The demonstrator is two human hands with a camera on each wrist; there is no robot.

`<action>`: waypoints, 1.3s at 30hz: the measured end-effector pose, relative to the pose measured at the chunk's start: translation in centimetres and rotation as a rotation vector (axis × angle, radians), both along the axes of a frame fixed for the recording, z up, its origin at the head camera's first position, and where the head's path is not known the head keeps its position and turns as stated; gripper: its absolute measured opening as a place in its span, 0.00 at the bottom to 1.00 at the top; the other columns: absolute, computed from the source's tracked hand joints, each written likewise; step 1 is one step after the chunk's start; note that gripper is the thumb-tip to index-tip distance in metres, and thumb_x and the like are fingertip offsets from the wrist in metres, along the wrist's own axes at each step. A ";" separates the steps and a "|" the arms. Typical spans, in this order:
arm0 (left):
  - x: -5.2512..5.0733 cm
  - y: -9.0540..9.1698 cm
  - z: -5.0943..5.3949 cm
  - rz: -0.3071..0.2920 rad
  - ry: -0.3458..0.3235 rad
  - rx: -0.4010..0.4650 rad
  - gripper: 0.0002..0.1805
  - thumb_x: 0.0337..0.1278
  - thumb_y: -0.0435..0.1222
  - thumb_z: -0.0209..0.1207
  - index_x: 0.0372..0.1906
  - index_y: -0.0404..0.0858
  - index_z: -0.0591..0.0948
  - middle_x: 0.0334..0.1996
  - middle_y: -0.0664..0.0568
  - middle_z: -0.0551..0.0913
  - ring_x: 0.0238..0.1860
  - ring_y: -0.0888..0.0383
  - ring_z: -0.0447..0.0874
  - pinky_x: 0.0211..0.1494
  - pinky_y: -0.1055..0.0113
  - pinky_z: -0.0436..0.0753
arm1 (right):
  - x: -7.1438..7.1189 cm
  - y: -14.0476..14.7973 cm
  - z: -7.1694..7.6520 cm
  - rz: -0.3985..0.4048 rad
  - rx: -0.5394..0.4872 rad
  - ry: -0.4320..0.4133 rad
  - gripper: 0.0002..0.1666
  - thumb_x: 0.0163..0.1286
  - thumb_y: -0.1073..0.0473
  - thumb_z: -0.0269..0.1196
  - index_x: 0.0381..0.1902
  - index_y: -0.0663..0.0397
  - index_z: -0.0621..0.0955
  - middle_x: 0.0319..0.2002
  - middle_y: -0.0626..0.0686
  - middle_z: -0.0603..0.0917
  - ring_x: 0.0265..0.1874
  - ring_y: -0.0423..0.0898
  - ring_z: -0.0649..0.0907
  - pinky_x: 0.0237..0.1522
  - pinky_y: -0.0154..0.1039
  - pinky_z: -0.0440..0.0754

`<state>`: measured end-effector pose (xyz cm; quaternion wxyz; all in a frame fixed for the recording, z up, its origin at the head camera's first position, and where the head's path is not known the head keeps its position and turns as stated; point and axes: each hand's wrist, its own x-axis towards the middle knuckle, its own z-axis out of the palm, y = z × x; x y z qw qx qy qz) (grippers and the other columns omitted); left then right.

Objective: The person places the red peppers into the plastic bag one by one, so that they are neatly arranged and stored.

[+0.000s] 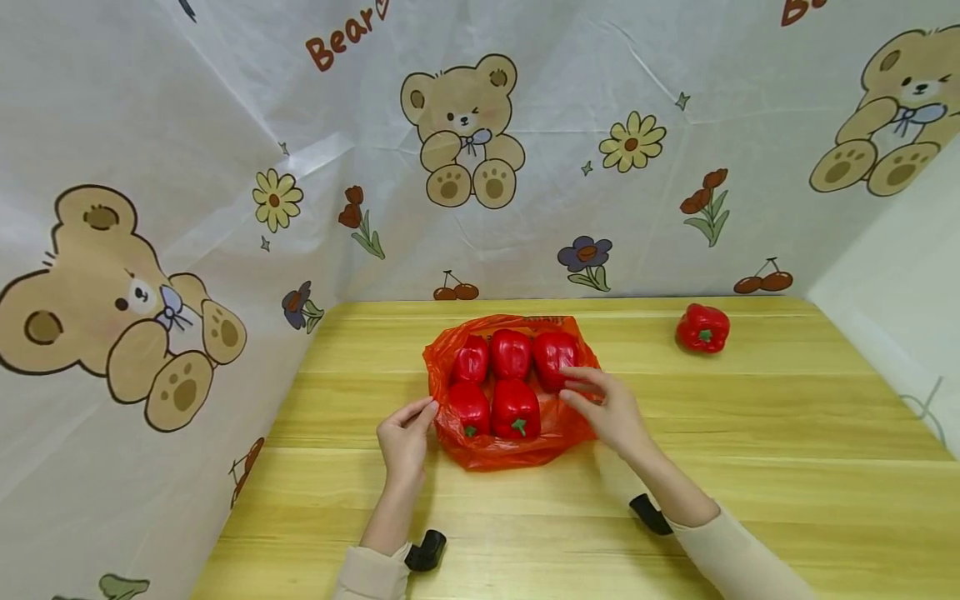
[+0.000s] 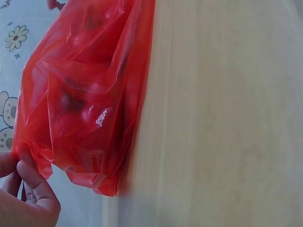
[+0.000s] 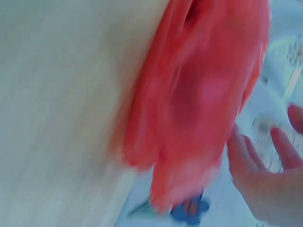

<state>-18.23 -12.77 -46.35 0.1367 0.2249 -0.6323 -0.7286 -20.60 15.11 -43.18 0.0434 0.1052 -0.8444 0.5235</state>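
Note:
A thin red plastic bag (image 1: pixel 487 457) lies spread open on the table, with several red bell peppers (image 1: pixel 516 408) in it. At the bag's left edge my left hand (image 1: pixel 407 437) pinches the rim between thumb and fingers; the left wrist view shows the plastic (image 2: pixel 85 118) gathered at the fingertips. My right hand (image 1: pixel 611 412) is over the bag's right edge beside the upper right pepper (image 1: pixel 553 354), thumb and fingers apart. In the right wrist view its fingers (image 3: pixel 241 156) are spread next to the blurred bag and hold nothing.
One more red bell pepper (image 1: pixel 703 328) sits by itself at the back right of the wooden table (image 1: pixel 750 417). A cloth (image 1: pixel 555 100) printed with bears and flowers hangs along the back and left side. A white surface (image 1: pixel 900 308) borders the right.

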 end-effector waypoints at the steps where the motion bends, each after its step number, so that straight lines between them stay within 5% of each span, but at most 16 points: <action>1: 0.0 0.0 0.0 -0.002 0.001 0.001 0.12 0.55 0.29 0.67 0.44 0.28 0.86 0.30 0.55 0.87 0.28 0.67 0.81 0.33 0.73 0.82 | -0.4 1.0 0.1 -0.055 -0.012 0.032 0.21 0.68 0.61 0.64 0.57 0.61 0.80 0.54 0.63 0.83 0.50 0.48 0.84 0.48 0.28 0.82; 6: 0.0 0.1 0.0 -0.003 0.012 0.010 0.12 0.55 0.29 0.67 0.44 0.27 0.86 0.31 0.54 0.87 0.28 0.68 0.81 0.33 0.73 0.82 | -3.9 7.1 0.5 -0.360 -0.009 0.212 0.19 0.69 0.59 0.63 0.55 0.61 0.82 0.49 0.62 0.83 0.42 0.29 0.78 0.42 0.14 0.74; 8: 0.0 0.1 -0.1 -0.003 0.013 0.007 0.12 0.55 0.29 0.67 0.44 0.27 0.86 0.31 0.54 0.87 0.27 0.68 0.81 0.33 0.73 0.83 | -5.5 9.8 0.5 -0.463 0.034 0.233 0.19 0.70 0.58 0.62 0.56 0.60 0.81 0.51 0.62 0.80 0.45 0.34 0.77 0.43 0.15 0.73; 11: 0.0 0.0 -0.1 -0.006 0.009 -0.006 0.12 0.55 0.29 0.67 0.44 0.27 0.86 0.31 0.53 0.87 0.27 0.68 0.81 0.33 0.73 0.83 | -7.4 13.5 0.5 -0.545 0.074 0.207 0.22 0.71 0.57 0.60 0.60 0.60 0.79 0.57 0.64 0.76 0.57 0.51 0.75 0.59 0.33 0.75; 15: 0.1 0.0 -0.1 -0.008 0.006 -0.013 0.11 0.55 0.29 0.67 0.43 0.27 0.86 0.33 0.50 0.88 0.27 0.68 0.81 0.33 0.73 0.82 | -9.2 17.1 0.4 -0.538 0.076 0.106 0.29 0.74 0.54 0.57 0.68 0.61 0.71 0.69 0.66 0.67 0.68 0.65 0.63 0.70 0.60 0.60; 21: 0.0 0.0 -0.1 -0.005 0.001 -0.014 0.11 0.55 0.29 0.67 0.43 0.28 0.86 0.34 0.47 0.88 0.27 0.67 0.80 0.32 0.73 0.82 | -10.8 19.5 -0.2 -0.404 0.077 -0.120 0.39 0.76 0.45 0.50 0.76 0.57 0.55 0.75 0.71 0.49 0.71 0.72 0.54 0.69 0.67 0.59; 23: 0.0 0.0 -0.1 -0.004 0.003 -0.015 0.11 0.55 0.29 0.66 0.43 0.28 0.86 0.35 0.45 0.88 0.27 0.67 0.80 0.32 0.73 0.82 | -11.1 19.9 -0.6 -0.359 0.079 -0.196 0.40 0.77 0.43 0.47 0.77 0.56 0.51 0.75 0.72 0.48 0.70 0.72 0.55 0.63 0.60 0.71; 25: -0.1 0.0 -0.2 -0.003 0.003 -0.013 0.11 0.55 0.28 0.66 0.43 0.28 0.86 0.36 0.44 0.88 0.27 0.68 0.80 0.32 0.73 0.82 | -11.3 20.1 -1.0 -0.329 0.078 -0.243 0.40 0.77 0.43 0.46 0.77 0.56 0.50 0.74 0.74 0.49 0.68 0.71 0.58 0.53 0.43 0.79; 29: -0.1 0.0 -0.3 0.002 0.002 -0.005 0.11 0.55 0.28 0.67 0.43 0.27 0.86 0.36 0.43 0.88 0.26 0.67 0.80 0.32 0.73 0.82 | -11.5 20.3 -1.8 -0.323 0.036 -0.253 0.35 0.79 0.49 0.45 0.76 0.59 0.53 0.71 0.74 0.54 0.63 0.67 0.63 0.33 0.21 0.76; 39: -0.1 0.0 -0.3 0.007 0.010 -0.008 0.12 0.55 0.29 0.67 0.43 0.27 0.86 0.34 0.47 0.88 0.27 0.67 0.80 0.32 0.73 0.82 | -11.7 20.6 -2.7 -0.414 -0.021 -0.273 0.31 0.78 0.52 0.49 0.75 0.50 0.61 0.69 0.66 0.60 0.49 0.49 0.72 0.39 0.31 0.85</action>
